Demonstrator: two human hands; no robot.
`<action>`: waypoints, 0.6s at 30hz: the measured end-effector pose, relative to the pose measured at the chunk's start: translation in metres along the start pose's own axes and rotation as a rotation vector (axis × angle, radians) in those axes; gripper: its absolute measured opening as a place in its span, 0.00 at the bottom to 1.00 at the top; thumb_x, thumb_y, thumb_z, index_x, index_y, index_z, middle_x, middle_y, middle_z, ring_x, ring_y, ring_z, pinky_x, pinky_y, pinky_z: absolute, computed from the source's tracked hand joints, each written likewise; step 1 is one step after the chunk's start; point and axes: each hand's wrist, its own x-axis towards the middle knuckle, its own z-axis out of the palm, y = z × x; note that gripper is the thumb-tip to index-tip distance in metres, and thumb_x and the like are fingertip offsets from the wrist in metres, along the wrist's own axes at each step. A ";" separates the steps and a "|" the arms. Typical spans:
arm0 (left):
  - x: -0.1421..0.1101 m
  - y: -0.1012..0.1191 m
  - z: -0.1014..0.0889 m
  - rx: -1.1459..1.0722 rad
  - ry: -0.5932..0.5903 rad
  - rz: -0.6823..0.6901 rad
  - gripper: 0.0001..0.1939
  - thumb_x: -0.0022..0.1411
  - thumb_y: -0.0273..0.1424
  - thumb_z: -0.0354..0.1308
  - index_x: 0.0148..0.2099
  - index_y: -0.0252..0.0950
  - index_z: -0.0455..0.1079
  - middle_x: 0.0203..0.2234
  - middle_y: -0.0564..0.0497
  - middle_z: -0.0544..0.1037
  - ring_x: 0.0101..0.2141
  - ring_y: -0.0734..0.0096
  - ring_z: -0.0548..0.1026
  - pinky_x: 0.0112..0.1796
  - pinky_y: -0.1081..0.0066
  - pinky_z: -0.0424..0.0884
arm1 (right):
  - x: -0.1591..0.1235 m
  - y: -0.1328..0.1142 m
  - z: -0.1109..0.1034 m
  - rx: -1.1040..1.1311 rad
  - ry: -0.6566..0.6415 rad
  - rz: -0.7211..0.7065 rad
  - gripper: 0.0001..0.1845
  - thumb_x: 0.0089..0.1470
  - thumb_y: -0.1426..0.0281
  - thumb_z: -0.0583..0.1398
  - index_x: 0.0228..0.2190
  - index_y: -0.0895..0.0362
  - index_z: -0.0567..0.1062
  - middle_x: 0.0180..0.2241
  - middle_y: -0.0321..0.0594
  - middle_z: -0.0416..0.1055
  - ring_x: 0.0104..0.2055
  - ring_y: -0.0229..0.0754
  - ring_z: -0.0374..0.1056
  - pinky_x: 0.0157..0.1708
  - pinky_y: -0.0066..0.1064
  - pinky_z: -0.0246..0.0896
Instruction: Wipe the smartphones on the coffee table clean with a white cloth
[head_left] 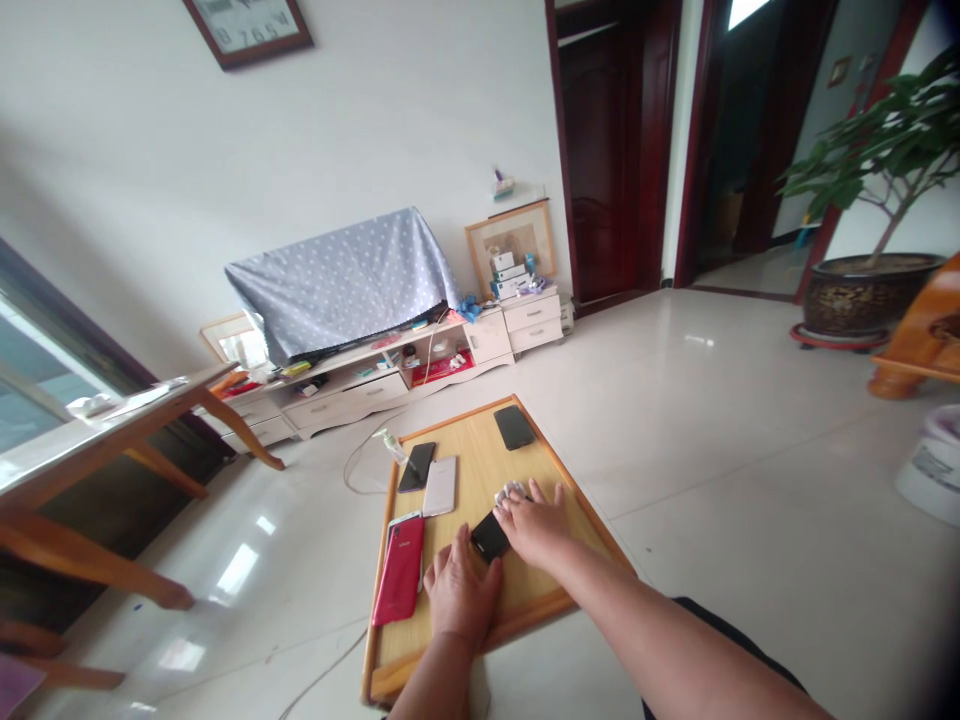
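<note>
The black phone (490, 538) is lying on the table (551, 565) between both hands, its long axis apparently running from 8 to 2 o'clock, with the 2 o'clock end passing under the right hand (536, 530). The left hand (463, 590) is sitting closest to the exposed end, the phone bearing 1 o'clock from it. Its thumb and fingers are standing partly spread about that end; whether they are pinching cannot be determined. From the right hand, the phone is bearing 9 o'clock. That hand's digits are resting against a white cloth (510, 491), which is protruding towards 11 o'clock; firmness of hold cannot be determined.
</note>
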 end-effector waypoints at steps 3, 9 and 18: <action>0.000 0.000 -0.001 -0.015 0.006 -0.004 0.37 0.60 0.44 0.57 0.68 0.43 0.52 0.59 0.44 0.71 0.60 0.57 0.64 0.60 0.57 0.52 | 0.000 -0.005 0.004 0.005 0.005 -0.001 0.34 0.68 0.51 0.35 0.61 0.44 0.67 0.69 0.35 0.53 0.72 0.58 0.34 0.63 0.68 0.15; 0.000 -0.002 -0.002 -0.066 0.004 0.008 0.33 0.64 0.40 0.52 0.69 0.44 0.51 0.59 0.44 0.72 0.60 0.57 0.64 0.59 0.58 0.52 | -0.014 -0.027 0.029 0.069 -0.042 -0.290 0.33 0.68 0.51 0.33 0.63 0.39 0.64 0.67 0.33 0.57 0.72 0.57 0.38 0.62 0.70 0.13; 0.001 -0.002 0.000 -0.072 0.013 0.001 0.38 0.58 0.45 0.59 0.68 0.43 0.52 0.60 0.45 0.71 0.61 0.55 0.63 0.60 0.56 0.52 | 0.015 -0.010 0.015 0.031 0.035 -0.005 0.32 0.69 0.54 0.35 0.60 0.43 0.68 0.68 0.35 0.55 0.72 0.58 0.35 0.62 0.70 0.17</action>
